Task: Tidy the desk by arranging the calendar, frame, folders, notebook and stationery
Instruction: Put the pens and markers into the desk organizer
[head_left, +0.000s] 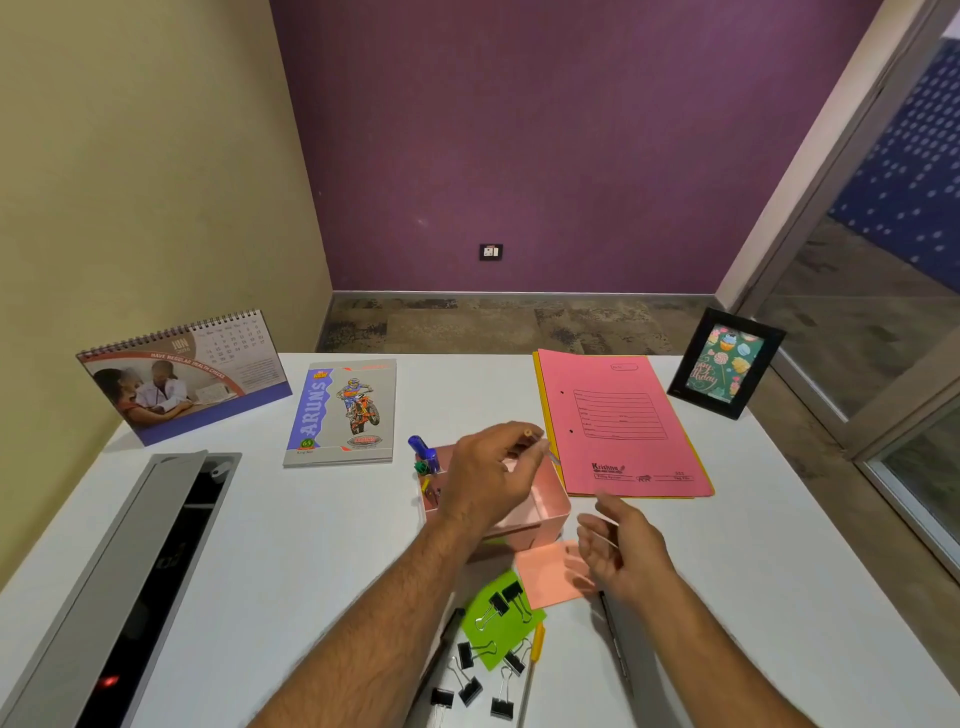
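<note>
My left hand hovers over the pink organizer box, fingers pinched on a thin pen. My right hand is open above the orange sticky note. A green sticky note lies nearer me with several black binder clips on and around it. The desk calendar stands at the far left, the notebook lies beside it, the pink folder lies on a yellow one at the right, and the black photo frame stands in the far right corner.
A grey cable tray with its lid up runs along the left of the white desk. A blue item and small clips sit in the box's left compartment. A yellow-tipped pen and a dark pen lie near the front edge. Glass partition at right.
</note>
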